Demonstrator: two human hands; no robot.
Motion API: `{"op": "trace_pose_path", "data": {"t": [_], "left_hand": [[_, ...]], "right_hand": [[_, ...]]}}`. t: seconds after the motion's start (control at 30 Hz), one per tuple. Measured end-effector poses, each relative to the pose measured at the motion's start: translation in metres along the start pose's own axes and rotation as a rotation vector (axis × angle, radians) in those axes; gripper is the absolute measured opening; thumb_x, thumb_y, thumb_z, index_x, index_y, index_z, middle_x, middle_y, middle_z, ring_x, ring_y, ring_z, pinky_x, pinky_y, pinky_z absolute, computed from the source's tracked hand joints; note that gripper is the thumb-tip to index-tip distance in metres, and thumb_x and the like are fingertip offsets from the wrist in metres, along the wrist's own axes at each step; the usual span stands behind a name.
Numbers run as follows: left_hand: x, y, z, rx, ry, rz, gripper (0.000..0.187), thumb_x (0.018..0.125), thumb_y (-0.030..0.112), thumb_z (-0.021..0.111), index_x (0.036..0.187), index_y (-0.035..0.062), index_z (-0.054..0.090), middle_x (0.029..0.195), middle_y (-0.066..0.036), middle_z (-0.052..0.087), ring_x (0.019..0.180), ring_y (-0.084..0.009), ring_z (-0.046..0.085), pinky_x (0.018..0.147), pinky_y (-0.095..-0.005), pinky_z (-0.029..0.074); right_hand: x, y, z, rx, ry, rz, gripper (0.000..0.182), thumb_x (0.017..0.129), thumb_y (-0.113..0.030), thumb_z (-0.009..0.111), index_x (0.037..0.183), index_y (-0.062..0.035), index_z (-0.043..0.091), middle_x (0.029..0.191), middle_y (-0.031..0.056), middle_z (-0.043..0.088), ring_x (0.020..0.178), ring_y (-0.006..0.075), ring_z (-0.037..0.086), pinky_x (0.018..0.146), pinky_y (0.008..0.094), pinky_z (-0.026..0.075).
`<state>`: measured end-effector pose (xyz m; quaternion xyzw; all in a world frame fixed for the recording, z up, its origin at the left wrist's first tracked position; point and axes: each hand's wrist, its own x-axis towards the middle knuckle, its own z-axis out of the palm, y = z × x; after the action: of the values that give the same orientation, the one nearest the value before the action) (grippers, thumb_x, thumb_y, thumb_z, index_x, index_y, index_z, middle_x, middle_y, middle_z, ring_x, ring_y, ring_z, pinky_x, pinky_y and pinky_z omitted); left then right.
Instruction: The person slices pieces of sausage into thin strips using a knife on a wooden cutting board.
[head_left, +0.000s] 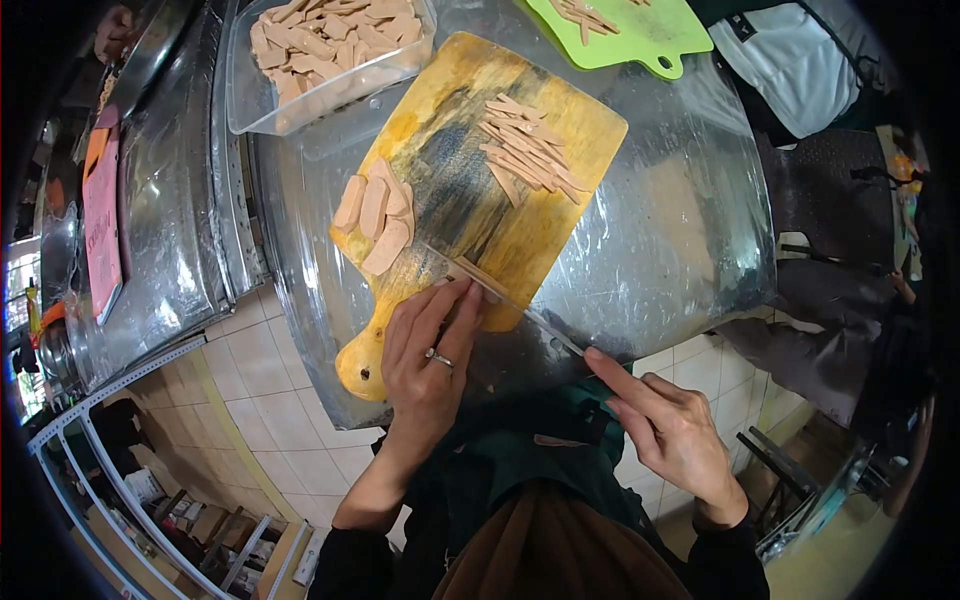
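My right hand (670, 425) is closed around a knife, its forefinger stretched along the top of the thin blade (548, 328). The blade lies slantwise over the near edge of a worn wooden cutting board (580, 110). My left hand (428, 345), with a ring on one finger, presses its fingertips on a pinkish-brown sausage slice (478, 272) beside the blade; the fingers partly hide it. Several flat oblong sausage slices (376, 212) lie left of it on the board. Thin cut strips (528, 150) are heaped at the board's far right.
A clear plastic container (330, 108) full of sausage pieces (335, 38) stands at the back left. A green cutting board (625, 45) with strips lies at the back. Another person's legs (815, 330) are on the right. The plastic-covered metal table (650, 250) ends just before my body.
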<state>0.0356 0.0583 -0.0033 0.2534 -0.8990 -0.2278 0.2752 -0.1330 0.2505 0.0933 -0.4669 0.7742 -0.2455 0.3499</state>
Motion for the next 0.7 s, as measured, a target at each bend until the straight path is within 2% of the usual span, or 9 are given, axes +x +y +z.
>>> {"op": "trace_pose_path", "data": {"t": [0.17,0.33,0.47,0.57,0.7], "left_hand": [[0.001,0.000,-0.001,-0.054,0.013,-0.046,0.036,0.086,-0.002,0.076,0.121,0.0071,0.074,0.120,-0.010,0.071,0.111,-0.0305,0.067,0.095,-0.0406,0.053],[0.017,0.007,-0.010,-0.011,-0.027,-0.148,0.037,0.085,0.002,0.079,0.121,0.0090,0.074,0.118,-0.005,0.067,0.105,-0.0256,0.063,0.088,-0.0372,0.052],[0.025,-0.001,-0.011,-0.011,-0.068,-0.115,0.037,0.085,0.003,0.079,0.121,0.0109,0.074,0.117,-0.003,0.064,0.102,-0.0248,0.060,0.085,-0.0365,0.051],[0.024,0.000,-0.009,-0.049,-0.022,-0.137,0.035,0.085,0.003,0.078,0.120,0.0078,0.073,0.114,-0.006,0.066,0.104,-0.0268,0.061,0.090,-0.0380,0.050],[0.024,-0.003,-0.008,-0.033,-0.023,-0.126,0.035,0.085,0.005,0.079,0.119,0.0094,0.072,0.114,-0.004,0.065,0.103,-0.0257,0.060,0.088,-0.0369,0.050]], "right_hand": [[0.003,0.005,0.000,0.069,0.080,0.025,0.057,0.095,-0.001,0.065,0.150,-0.0162,0.056,0.090,0.0161,0.071,0.063,0.0290,0.057,0.065,0.0414,0.054],[0.007,0.007,0.004,0.092,0.110,-0.016,0.057,0.095,-0.001,0.064,0.149,-0.0154,0.057,0.099,0.0149,0.074,0.065,0.0281,0.060,0.066,0.0402,0.056],[0.006,0.010,0.005,0.088,0.089,-0.017,0.058,0.094,0.000,0.065,0.149,-0.0160,0.057,0.098,0.0148,0.074,0.064,0.0270,0.060,0.066,0.0405,0.056],[0.005,0.010,0.005,0.078,0.084,-0.016,0.058,0.093,0.001,0.065,0.149,-0.0164,0.057,0.097,0.0152,0.074,0.063,0.0264,0.060,0.065,0.0407,0.056],[0.002,0.012,0.008,0.072,0.113,-0.032,0.059,0.093,0.001,0.065,0.149,-0.0168,0.057,0.093,0.0156,0.073,0.062,0.0259,0.059,0.063,0.0398,0.056]]}}
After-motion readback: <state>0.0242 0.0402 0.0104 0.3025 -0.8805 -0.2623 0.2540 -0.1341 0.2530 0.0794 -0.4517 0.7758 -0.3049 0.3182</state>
